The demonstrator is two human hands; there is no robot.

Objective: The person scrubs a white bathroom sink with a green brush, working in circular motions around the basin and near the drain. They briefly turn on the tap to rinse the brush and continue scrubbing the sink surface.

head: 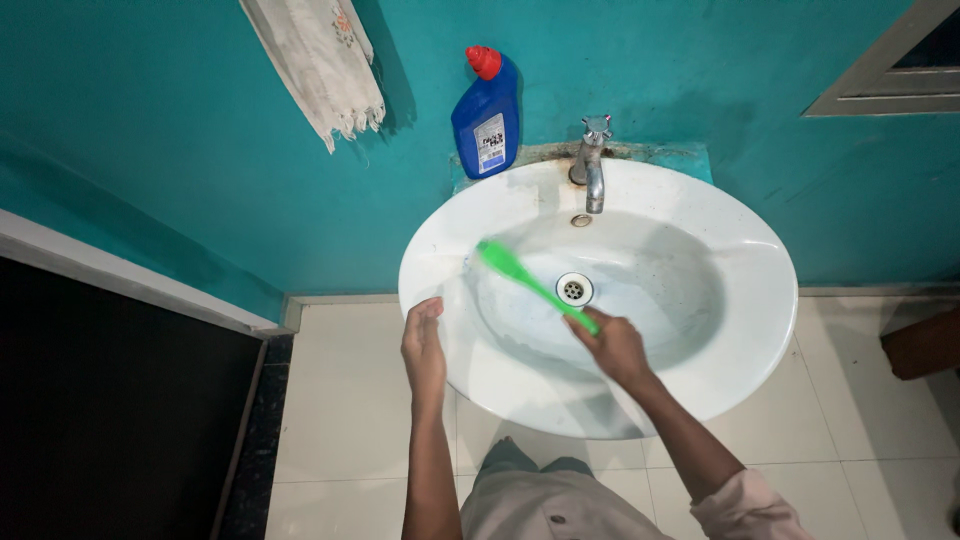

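A white oval washbasin (740, 250) hangs on a teal wall, seen from above. My right hand (615, 348) grips the handle of a green brush (520, 275) whose head rests against the left inner wall of the bowl, beside the round drain (574, 289). Pale bluish liquid coats the bowl around the brush. My left hand (424, 345) lies on the basin's left front rim, fingers together, holding nothing. A metal tap (593, 160) stands at the back of the basin, with no water running from it.
A blue cleaner bottle with a red cap (487, 112) stands on the basin's back left corner. A pale cloth (322, 60) hangs on the wall at upper left. White floor tiles lie below, a dark doorway (110, 400) at left, a brown object (925, 345) at right.
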